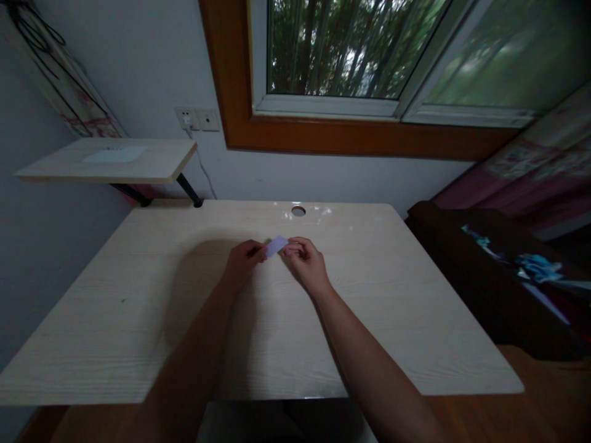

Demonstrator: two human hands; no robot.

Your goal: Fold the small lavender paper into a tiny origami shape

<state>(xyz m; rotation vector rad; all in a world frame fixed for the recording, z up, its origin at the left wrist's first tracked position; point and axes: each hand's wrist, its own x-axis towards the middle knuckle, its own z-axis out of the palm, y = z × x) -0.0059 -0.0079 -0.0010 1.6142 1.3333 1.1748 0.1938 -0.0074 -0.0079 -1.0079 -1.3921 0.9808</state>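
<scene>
A small pale lilac piece of paper (pixel 276 246) is held between my two hands above the desk (pixel 369 295). My left hand (pixel 243 261) pinches its left corner between thumb and fingers. At the upper right corner, the fingertips of my right hand (pixel 307 261) close on the paper, with the other fingers curled. The paper is tilted, its right end higher in view than its left. Whether it is folded or layered I cannot tell.
A raised shelf (pixel 161 169) on black legs stands at the desk's back left, bearing a white sheet (pixel 115 154). A round cable hole (pixel 298 211) lies near the back edge. Behind are a wall socket (pixel 187 119) and a window. A dark brown piece of furniture (pixel 462 271) adjoins the right side.
</scene>
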